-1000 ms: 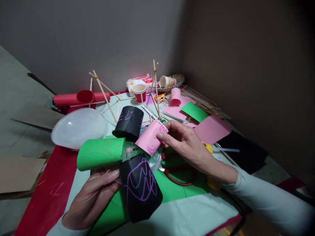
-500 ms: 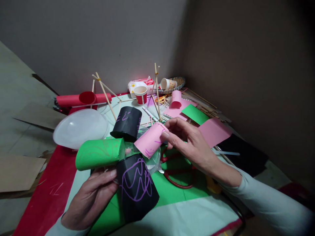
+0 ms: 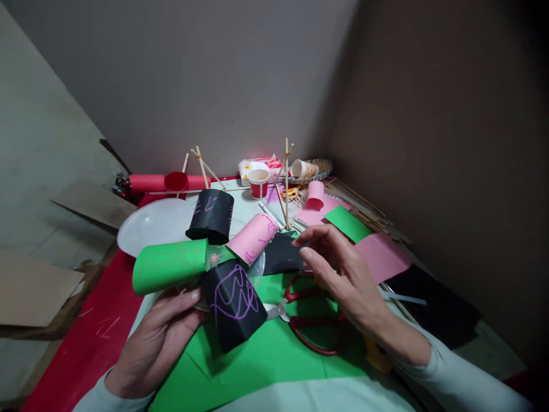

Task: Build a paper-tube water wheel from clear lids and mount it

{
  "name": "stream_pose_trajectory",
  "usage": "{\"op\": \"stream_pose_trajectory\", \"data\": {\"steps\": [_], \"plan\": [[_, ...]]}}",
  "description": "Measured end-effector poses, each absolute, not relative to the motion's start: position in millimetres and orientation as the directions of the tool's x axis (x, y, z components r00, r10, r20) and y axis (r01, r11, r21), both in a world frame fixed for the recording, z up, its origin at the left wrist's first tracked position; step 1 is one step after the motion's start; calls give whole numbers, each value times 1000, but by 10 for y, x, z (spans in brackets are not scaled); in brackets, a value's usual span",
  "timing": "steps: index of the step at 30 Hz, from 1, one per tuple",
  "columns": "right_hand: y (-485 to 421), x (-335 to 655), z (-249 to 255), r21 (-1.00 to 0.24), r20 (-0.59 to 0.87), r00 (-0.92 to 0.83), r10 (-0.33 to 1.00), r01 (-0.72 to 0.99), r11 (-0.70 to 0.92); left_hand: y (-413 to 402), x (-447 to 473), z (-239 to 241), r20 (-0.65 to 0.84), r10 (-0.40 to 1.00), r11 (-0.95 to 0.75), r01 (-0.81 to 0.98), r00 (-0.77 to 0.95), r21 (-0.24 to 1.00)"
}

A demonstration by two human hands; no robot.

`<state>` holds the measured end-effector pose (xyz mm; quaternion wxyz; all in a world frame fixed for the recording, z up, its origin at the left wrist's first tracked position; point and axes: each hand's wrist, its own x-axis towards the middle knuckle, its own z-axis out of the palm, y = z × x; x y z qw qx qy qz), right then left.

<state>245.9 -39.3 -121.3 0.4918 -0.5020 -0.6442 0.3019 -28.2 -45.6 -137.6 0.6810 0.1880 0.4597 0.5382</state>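
Note:
My left hand [image 3: 165,329] grips a paper craft from below, thumb on top at its near edge. Rolled-paper cups spread from its clear plastic centre [image 3: 214,257]: a green cup [image 3: 169,266], a pink cup [image 3: 253,237], a black cup [image 3: 211,214] at the back and another black cup [image 3: 235,303] at the front. Purple scribbles mark the pink and black ones. Just right of the craft, my right hand [image 3: 337,269] hovers with fingers curved apart and nothing between them. Red-handled scissors [image 3: 315,343] lie beneath it on green paper [image 3: 266,363].
Stick frames [image 3: 286,189] stand behind, near a red-and-white paper cup [image 3: 258,184]. A translucent plastic lid [image 3: 146,226] sits at left. On the right are pink paper [image 3: 381,257], black paper [image 3: 433,303] and a loose pink roll [image 3: 315,195]. Walls close off the back and right.
My right hand has let go of the pink cup and drawn off to the right. The craft stays in my left hand, slightly turned, and the whole view has shifted a little.

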Motion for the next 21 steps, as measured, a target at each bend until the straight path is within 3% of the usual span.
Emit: {"op": "stream_pose_trajectory", "data": {"steps": [6, 16, 21], "plan": [[-470, 2370, -1240, -852, 272, -143, 952, 424, 307, -422, -291, -1358, -325, 945, 264, -521, -28, 811], [-463, 2356, -1234, -775, 286, -283, 916, 494, 395, -475, -299, -1328, -303, 950, 225, -510, -74, 830], [-502, 2373, -1266, -711, 377, -265, 888, 532, 460, -496, -256, -1334, -337, 941, 264, -541, -38, 798]]}}
